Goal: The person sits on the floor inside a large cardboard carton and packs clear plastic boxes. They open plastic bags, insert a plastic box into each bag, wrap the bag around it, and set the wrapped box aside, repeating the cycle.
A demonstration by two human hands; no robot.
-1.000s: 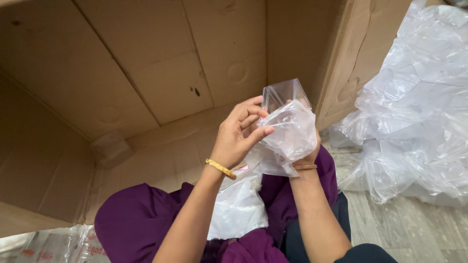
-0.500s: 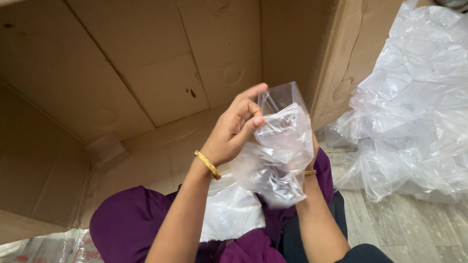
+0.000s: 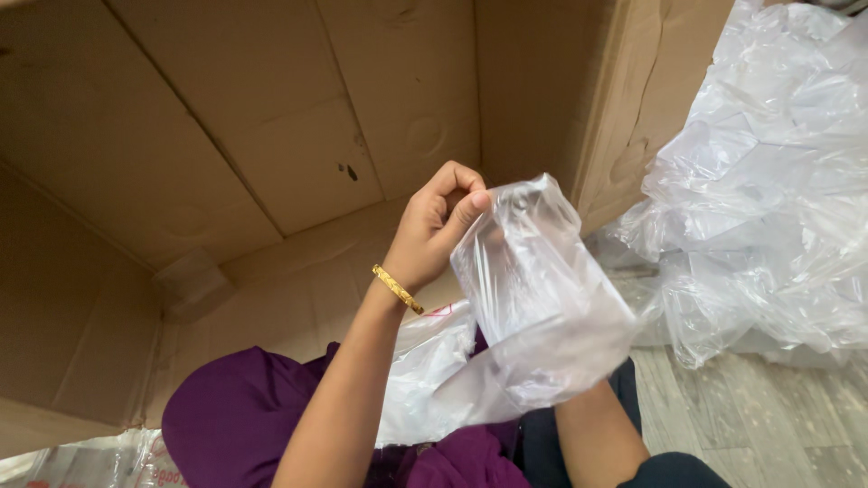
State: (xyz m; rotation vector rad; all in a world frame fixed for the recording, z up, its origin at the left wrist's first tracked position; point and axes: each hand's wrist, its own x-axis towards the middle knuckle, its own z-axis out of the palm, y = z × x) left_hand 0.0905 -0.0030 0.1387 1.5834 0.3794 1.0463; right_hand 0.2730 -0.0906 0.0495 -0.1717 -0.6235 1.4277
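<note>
I look down over my lap and see my left hand (image 3: 438, 230) raised in front of me, its thumb and curled fingers pinched tight on the top rim of a clear plastic bag (image 3: 542, 298). The bag stands up between my arms like a soft tube, its mouth uppermost; that pinch at the rim seems to be what keeps it upright. My right hand is inside or behind the bag, hidden by the cloudy film, so I cannot tell whether it is spread or closed; only the right forearm (image 3: 601, 434) shows, coming up from below into the bag's lower end, which may be why the bag bulges there. A gold bangle (image 3: 398, 289) sits on my left wrist. More pale plastic (image 3: 420, 380) lies across my lap, touching the bag's lower edge, over purple clothing (image 3: 235, 425). A large open cardboard box (image 3: 226, 136) fills the view ahead and to the left, its flaps and inner walls facing me, just beyond my hands. To the right, a heap of crumpled clear plastic sheeting (image 3: 768, 181) rests on the pale wood-patterned floor (image 3: 759, 425), near the box but apart from my hands.
</note>
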